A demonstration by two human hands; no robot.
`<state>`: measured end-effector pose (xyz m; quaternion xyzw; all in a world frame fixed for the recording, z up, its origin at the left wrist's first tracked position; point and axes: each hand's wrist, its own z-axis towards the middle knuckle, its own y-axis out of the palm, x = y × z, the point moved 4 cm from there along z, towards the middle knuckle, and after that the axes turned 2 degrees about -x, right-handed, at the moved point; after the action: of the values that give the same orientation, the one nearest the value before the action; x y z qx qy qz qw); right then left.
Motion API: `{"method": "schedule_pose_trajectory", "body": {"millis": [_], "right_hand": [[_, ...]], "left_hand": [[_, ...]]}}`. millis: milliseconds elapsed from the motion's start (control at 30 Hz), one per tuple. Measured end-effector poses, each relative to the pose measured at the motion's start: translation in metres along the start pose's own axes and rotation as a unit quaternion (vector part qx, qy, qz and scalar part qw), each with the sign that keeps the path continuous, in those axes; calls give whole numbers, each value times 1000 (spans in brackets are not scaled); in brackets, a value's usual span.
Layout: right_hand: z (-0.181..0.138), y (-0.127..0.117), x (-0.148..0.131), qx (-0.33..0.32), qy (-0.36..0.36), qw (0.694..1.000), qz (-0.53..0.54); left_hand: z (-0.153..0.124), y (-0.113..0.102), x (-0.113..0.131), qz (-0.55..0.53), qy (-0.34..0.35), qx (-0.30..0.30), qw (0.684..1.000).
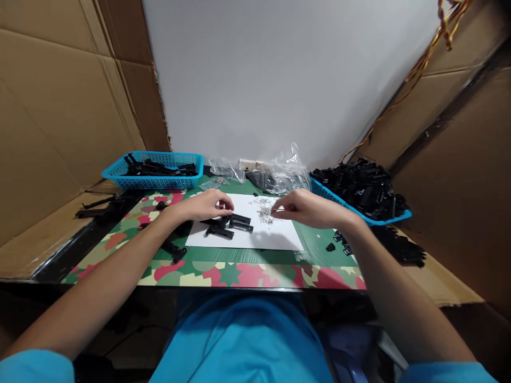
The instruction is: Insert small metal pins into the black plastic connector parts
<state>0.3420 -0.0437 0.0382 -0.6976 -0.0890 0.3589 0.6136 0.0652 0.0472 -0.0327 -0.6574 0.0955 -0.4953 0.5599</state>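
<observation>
My left hand (211,205) is over the left part of a white paper sheet (275,240), its fingers curled and closed on a black plastic part (223,221). More slotted black plastic parts (241,223) lie beside its fingertips on the paper. My right hand (299,207) hovers at the right edge of a scatter of tiny silvery metal pieces (264,210), thumb and fingers pinched together. Whatever is between those fingertips is too small to make out. Under my left wrist, another black part (174,251) rests on the green mat.
A blue basket (159,183) of black parts stands back left; another blue basket (331,194), heaped high, stands right. Clear plastic bags (279,173) lie along the back wall. Loose black pieces (399,247) sit near my right forearm. Cardboard walls (59,96) flank the table; wires (419,69) hang right.
</observation>
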Motion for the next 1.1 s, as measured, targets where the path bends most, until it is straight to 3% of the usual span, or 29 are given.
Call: {"method": "schedule_pose_trajectory", "body": {"millis": [133, 267, 567, 800, 967, 1100], "right_hand": [[67, 38, 2, -26, -29, 999, -7], [95, 65, 2, -15, -49, 999, -7], [75, 64, 21, 152, -9, 988, 7], [76, 64, 29, 221, -18, 975, 25], [74, 51, 41, 235, -17, 971, 38], [73, 42, 67, 254, 36, 966, 17]], "left_hand": [[-2, -2, 1, 14, -3, -16, 1000], [-4, -4, 4, 14, 6, -30, 999], [3, -2, 18, -57, 13, 49, 997], [6, 5, 21, -60, 20, 69, 996], [6, 2, 15, -26, 8, 107, 994], [4, 0, 6, 17, -15, 135, 991]]}}
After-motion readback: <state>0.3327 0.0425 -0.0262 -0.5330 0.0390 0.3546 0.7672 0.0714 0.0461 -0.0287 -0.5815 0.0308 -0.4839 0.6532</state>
